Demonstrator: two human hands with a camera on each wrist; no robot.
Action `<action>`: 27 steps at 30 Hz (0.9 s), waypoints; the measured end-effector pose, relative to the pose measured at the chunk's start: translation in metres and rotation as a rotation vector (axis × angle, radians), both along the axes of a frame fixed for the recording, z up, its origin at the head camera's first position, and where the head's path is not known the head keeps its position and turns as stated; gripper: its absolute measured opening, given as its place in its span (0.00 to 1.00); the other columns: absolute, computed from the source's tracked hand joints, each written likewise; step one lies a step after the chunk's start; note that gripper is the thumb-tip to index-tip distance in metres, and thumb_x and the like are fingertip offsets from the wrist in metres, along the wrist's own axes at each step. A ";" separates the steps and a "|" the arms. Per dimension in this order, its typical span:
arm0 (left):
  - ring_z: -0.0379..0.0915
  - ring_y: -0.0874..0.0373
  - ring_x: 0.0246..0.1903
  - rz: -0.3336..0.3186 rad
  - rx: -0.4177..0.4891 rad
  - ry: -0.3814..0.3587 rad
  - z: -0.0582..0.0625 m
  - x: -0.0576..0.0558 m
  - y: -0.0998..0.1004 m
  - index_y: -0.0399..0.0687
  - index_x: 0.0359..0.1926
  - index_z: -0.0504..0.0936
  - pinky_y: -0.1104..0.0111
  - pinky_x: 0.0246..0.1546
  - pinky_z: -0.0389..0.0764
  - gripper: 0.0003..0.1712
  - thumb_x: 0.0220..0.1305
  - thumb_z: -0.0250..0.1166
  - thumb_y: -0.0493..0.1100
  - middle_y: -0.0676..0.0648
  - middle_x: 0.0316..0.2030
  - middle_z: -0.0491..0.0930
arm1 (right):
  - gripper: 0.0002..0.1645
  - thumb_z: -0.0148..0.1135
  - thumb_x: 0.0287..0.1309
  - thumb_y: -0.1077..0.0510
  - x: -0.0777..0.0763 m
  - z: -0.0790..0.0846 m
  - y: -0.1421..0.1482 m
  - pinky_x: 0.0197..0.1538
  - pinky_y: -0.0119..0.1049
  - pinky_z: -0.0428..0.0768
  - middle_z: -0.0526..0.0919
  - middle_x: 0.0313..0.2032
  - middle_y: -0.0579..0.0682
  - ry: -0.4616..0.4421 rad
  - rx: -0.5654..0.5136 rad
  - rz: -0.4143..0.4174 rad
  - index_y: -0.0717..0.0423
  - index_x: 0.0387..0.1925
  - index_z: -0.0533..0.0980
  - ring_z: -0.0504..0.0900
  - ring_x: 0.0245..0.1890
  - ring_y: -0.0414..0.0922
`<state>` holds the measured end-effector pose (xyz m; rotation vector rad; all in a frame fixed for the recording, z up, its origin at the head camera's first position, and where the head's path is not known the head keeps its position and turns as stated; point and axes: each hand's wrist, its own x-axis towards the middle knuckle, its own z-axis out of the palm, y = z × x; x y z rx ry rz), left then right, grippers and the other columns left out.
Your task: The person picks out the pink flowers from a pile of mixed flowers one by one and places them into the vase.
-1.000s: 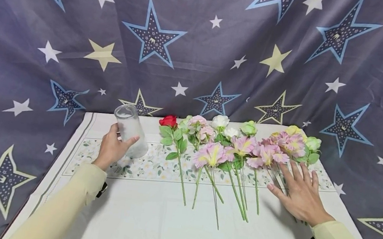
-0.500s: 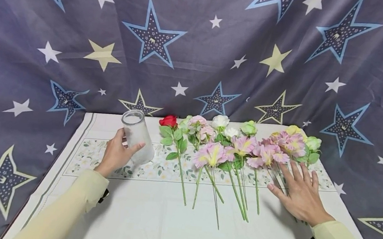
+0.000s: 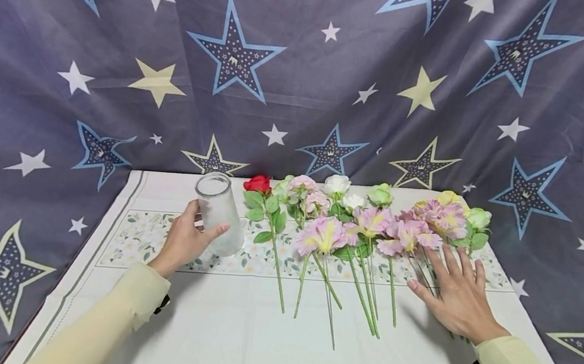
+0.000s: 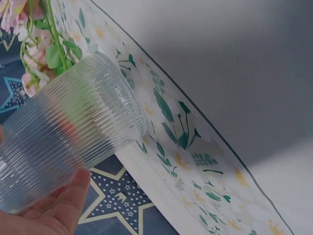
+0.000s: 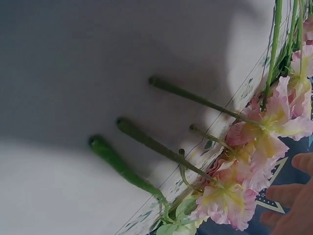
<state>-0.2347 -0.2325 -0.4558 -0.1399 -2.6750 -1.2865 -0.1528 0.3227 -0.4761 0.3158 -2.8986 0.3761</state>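
Observation:
My left hand point(image 3: 189, 243) grips a clear ribbed glass vase point(image 3: 224, 225), thumb on the near side and fingers behind. In the left wrist view, the vase point(image 4: 73, 122) has its base towards the floral strip; whether it touches the table, I cannot tell. Spread fingers mark my right hand point(image 3: 460, 297), which holds nothing and lies over stems at the right, just below the pink-purple flowers point(image 3: 410, 234). From the right wrist, these pink flowers point(image 5: 225, 203) appear beside the fingertips, with green stem ends point(image 5: 122, 164) pointing away. A red rose point(image 3: 257, 184) lies right of the vase.
White roses point(image 3: 336, 185), a green rose point(image 3: 380, 194), a yellow flower point(image 3: 448, 198) and pink blooms point(image 3: 315, 204) lie in a row, stems towards me. Underneath runs a floral strip point(image 3: 139, 237) on the white tablecloth point(image 3: 251, 345). A starry curtain point(image 3: 304, 75) encloses the back and sides.
My left hand has carried the vase to the right and slightly nearer me, bringing it closer to the red rose. The right hand and the flowers have stayed in place.

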 end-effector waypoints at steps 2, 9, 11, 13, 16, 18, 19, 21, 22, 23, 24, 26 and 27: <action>0.73 0.32 0.61 -0.009 0.002 0.001 0.000 0.002 0.002 0.35 0.70 0.64 0.48 0.56 0.81 0.44 0.64 0.74 0.53 0.28 0.63 0.73 | 0.52 0.57 0.67 0.31 0.000 0.000 0.000 0.71 0.73 0.29 0.51 0.77 0.71 0.001 0.000 0.001 0.54 0.80 0.55 0.36 0.78 0.71; 0.75 0.35 0.60 -0.040 0.019 0.019 -0.002 0.006 0.008 0.37 0.70 0.64 0.50 0.56 0.82 0.43 0.63 0.75 0.50 0.30 0.62 0.74 | 0.52 0.57 0.67 0.30 0.001 0.001 0.000 0.71 0.73 0.29 0.52 0.76 0.71 0.002 -0.001 0.001 0.53 0.80 0.55 0.37 0.78 0.71; 0.75 0.35 0.60 -0.046 0.021 0.023 -0.002 0.008 0.010 0.37 0.69 0.65 0.51 0.56 0.82 0.42 0.63 0.75 0.50 0.31 0.61 0.75 | 0.52 0.57 0.67 0.31 0.001 0.001 0.000 0.71 0.73 0.29 0.52 0.76 0.71 0.003 -0.002 0.001 0.54 0.80 0.55 0.38 0.78 0.71; 0.75 0.36 0.60 -0.057 0.026 0.020 -0.001 0.010 0.012 0.38 0.69 0.65 0.51 0.56 0.82 0.42 0.63 0.76 0.49 0.31 0.61 0.75 | 0.52 0.57 0.67 0.31 0.001 0.001 -0.001 0.71 0.72 0.28 0.51 0.77 0.71 0.003 -0.001 0.002 0.54 0.80 0.55 0.38 0.78 0.71; 0.75 0.36 0.60 -0.070 0.031 0.018 -0.001 0.013 0.014 0.38 0.69 0.65 0.52 0.56 0.82 0.42 0.62 0.76 0.48 0.32 0.61 0.75 | 0.52 0.57 0.67 0.31 0.002 0.000 -0.001 0.72 0.71 0.26 0.52 0.76 0.71 0.004 -0.002 0.006 0.54 0.79 0.55 0.37 0.78 0.71; 0.75 0.37 0.61 -0.074 0.027 0.022 -0.002 0.014 0.015 0.39 0.70 0.65 0.53 0.57 0.82 0.42 0.62 0.76 0.49 0.32 0.62 0.75 | 0.52 0.57 0.67 0.31 0.002 0.000 -0.001 0.72 0.70 0.27 0.52 0.76 0.71 0.006 0.000 0.009 0.55 0.79 0.56 0.37 0.78 0.70; 0.75 0.37 0.61 -0.074 0.025 0.027 -0.002 0.014 0.015 0.39 0.70 0.65 0.53 0.57 0.82 0.42 0.62 0.76 0.49 0.33 0.62 0.75 | 0.52 0.57 0.67 0.31 0.002 0.000 -0.001 0.72 0.70 0.26 0.51 0.77 0.71 0.006 0.001 0.010 0.55 0.79 0.56 0.37 0.78 0.70; 0.75 0.37 0.61 -0.071 0.024 0.034 -0.002 0.014 0.016 0.39 0.69 0.66 0.53 0.56 0.82 0.42 0.62 0.76 0.49 0.33 0.61 0.75 | 0.52 0.57 0.67 0.31 0.001 0.000 -0.002 0.72 0.69 0.26 0.50 0.77 0.71 0.006 0.002 0.012 0.55 0.79 0.55 0.36 0.78 0.69; 0.75 0.37 0.61 -0.070 0.025 0.035 -0.003 0.014 0.016 0.39 0.70 0.66 0.53 0.56 0.82 0.42 0.62 0.76 0.49 0.34 0.61 0.75 | 0.52 0.57 0.67 0.31 0.001 0.000 -0.002 0.72 0.69 0.25 0.50 0.77 0.70 0.006 0.003 0.013 0.56 0.79 0.55 0.36 0.78 0.69; 0.75 0.38 0.61 -0.068 0.025 0.036 -0.003 0.013 0.015 0.40 0.70 0.66 0.53 0.57 0.82 0.43 0.61 0.76 0.49 0.34 0.62 0.75 | 0.52 0.57 0.67 0.31 0.001 0.001 -0.003 0.72 0.69 0.25 0.49 0.78 0.70 0.006 0.005 0.014 0.56 0.80 0.55 0.35 0.78 0.69; 0.75 0.37 0.61 -0.066 0.027 0.034 -0.004 0.013 0.015 0.39 0.70 0.65 0.53 0.57 0.82 0.44 0.61 0.77 0.49 0.34 0.62 0.75 | 0.52 0.56 0.67 0.31 0.001 0.001 -0.003 0.73 0.68 0.25 0.49 0.78 0.70 0.005 0.006 0.014 0.56 0.79 0.55 0.35 0.78 0.69; 0.73 0.37 0.62 -0.059 0.026 0.021 -0.005 0.014 0.014 0.40 0.73 0.63 0.52 0.58 0.81 0.47 0.61 0.77 0.52 0.33 0.64 0.73 | 0.52 0.56 0.67 0.30 0.001 0.002 -0.004 0.73 0.68 0.25 0.49 0.78 0.70 0.003 0.006 0.015 0.56 0.80 0.55 0.36 0.78 0.69; 0.72 0.36 0.63 -0.054 0.025 0.013 -0.006 0.015 0.014 0.40 0.74 0.61 0.51 0.58 0.80 0.50 0.60 0.77 0.53 0.33 0.65 0.72 | 0.52 0.56 0.67 0.30 0.001 0.003 -0.005 0.73 0.68 0.25 0.49 0.78 0.70 0.003 0.005 0.014 0.56 0.79 0.55 0.37 0.78 0.69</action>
